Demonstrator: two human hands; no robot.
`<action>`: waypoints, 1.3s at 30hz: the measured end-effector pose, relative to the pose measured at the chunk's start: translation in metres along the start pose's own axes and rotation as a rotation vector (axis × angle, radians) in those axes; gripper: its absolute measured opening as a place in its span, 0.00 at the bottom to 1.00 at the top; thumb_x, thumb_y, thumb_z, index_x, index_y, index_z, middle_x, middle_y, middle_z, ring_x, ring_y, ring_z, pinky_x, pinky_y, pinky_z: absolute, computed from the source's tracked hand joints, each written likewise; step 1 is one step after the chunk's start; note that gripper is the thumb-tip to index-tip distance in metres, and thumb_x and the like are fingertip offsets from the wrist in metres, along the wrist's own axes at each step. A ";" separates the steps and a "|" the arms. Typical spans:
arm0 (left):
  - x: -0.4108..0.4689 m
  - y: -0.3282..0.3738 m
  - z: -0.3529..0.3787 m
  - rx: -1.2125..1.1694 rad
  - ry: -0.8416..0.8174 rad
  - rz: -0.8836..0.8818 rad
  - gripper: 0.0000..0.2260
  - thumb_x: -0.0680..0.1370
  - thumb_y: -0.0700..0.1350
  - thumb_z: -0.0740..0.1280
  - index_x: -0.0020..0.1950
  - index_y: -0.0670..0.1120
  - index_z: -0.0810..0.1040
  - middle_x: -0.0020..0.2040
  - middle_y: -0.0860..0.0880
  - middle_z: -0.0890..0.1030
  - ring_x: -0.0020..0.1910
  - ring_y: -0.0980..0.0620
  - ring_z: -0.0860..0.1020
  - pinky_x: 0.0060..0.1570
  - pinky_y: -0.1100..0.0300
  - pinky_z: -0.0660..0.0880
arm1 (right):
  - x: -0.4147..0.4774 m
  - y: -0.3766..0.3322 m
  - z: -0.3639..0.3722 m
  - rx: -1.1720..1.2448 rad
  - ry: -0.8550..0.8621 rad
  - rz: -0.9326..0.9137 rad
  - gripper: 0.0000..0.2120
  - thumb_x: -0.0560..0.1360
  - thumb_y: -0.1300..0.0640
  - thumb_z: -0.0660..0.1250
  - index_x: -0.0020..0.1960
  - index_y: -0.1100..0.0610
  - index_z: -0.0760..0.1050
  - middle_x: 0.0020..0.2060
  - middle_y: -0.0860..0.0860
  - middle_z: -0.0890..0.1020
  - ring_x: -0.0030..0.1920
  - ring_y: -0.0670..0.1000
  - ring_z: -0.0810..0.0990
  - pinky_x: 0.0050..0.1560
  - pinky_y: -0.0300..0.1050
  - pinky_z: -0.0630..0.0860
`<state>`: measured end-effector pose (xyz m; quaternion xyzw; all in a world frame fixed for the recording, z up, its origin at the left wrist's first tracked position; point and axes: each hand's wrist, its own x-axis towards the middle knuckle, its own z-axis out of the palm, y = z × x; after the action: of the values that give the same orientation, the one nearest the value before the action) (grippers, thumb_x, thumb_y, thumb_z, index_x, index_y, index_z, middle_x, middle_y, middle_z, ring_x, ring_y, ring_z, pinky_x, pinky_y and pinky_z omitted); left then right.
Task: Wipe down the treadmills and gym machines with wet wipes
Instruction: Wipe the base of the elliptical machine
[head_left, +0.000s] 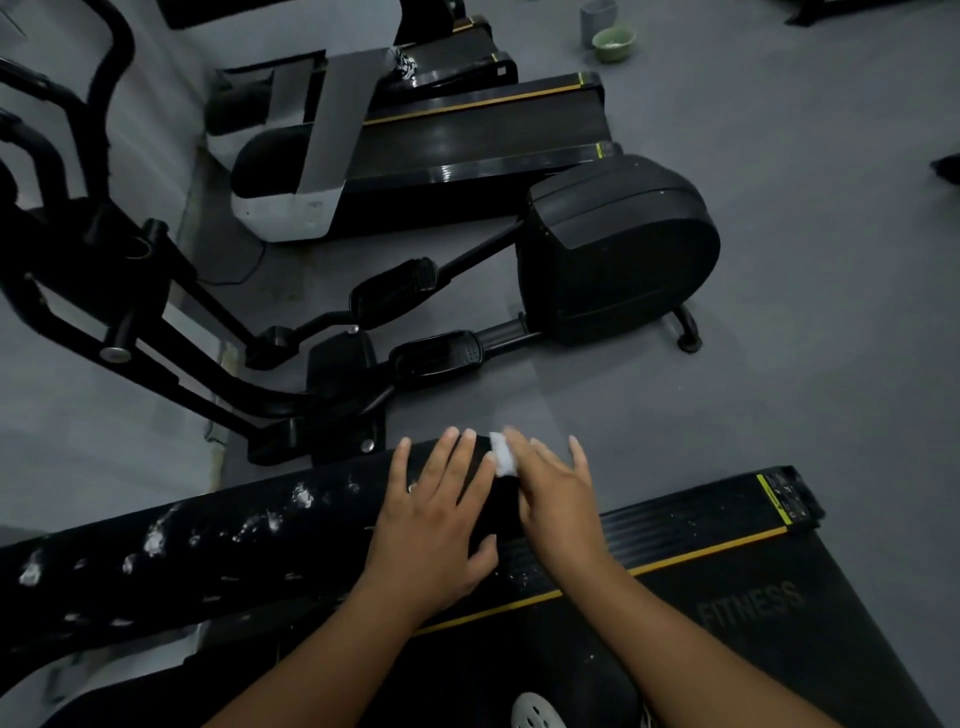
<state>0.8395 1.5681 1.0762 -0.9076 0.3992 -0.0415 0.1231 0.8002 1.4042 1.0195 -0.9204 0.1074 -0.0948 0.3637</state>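
Your two forearms reach up from the bottom edge of the head view, past a pale perforated shoe (535, 713), to the black rail (208, 545) of the nearest treadmill (727, 613). Your left hand (431, 519) lies flat on the rail with its fingers spread and straight. It holds nothing and only braces. Your right hand (556, 499) is just beside it, almost touching, with its fingers also straight. It presses the folded wet wipe (503, 457) onto the rail's far end, and the wipe shows white between your two hands, under your right fingertips. Your right thumb is hidden, so I cannot tell whether it helps pinch the wipe.

The step in hand looks like wiping this rail. White smears and flecks run along it to the left, and a few sit by the yellow line, so most of the rail seems not yet cleaned. Work from where the wipe sits toward the smears in long, overlapping passes. Keep your palm weight over the wipe so it does not skid out from under your fingers. Lift your left hand off the dirty stretch before the wipe reaches it, or you may spread the marks. Refold to a fresh face once the wipe greys.

Beyond the rail, an elliptical trainer (618, 249) and another treadmill (467, 140) stand on the grey floor (805, 312), and a green bowl (614, 44) sits far off.
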 end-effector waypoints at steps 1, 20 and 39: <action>0.000 0.000 0.001 -0.003 0.006 0.006 0.35 0.71 0.61 0.62 0.76 0.46 0.72 0.79 0.40 0.65 0.79 0.42 0.62 0.75 0.31 0.55 | -0.005 -0.002 0.000 -0.015 -0.008 -0.020 0.26 0.71 0.71 0.67 0.65 0.51 0.76 0.57 0.50 0.84 0.69 0.52 0.76 0.80 0.57 0.50; 0.015 0.008 -0.005 0.028 -0.041 0.057 0.30 0.73 0.59 0.62 0.73 0.48 0.75 0.77 0.39 0.69 0.79 0.40 0.62 0.76 0.33 0.49 | -0.023 0.011 0.008 -0.251 -0.232 -0.017 0.34 0.74 0.64 0.65 0.79 0.57 0.59 0.78 0.52 0.64 0.82 0.52 0.48 0.80 0.58 0.40; 0.027 0.005 -0.001 -0.023 -0.110 0.099 0.29 0.75 0.65 0.59 0.69 0.50 0.78 0.73 0.44 0.74 0.74 0.38 0.69 0.68 0.28 0.63 | -0.028 0.046 0.001 -0.055 -0.323 -0.051 0.21 0.73 0.43 0.65 0.62 0.49 0.65 0.75 0.51 0.67 0.81 0.48 0.47 0.80 0.57 0.42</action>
<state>0.8545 1.5448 1.0751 -0.8890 0.4368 0.0194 0.1362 0.7680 1.3797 0.9845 -0.9357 0.0268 0.0485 0.3484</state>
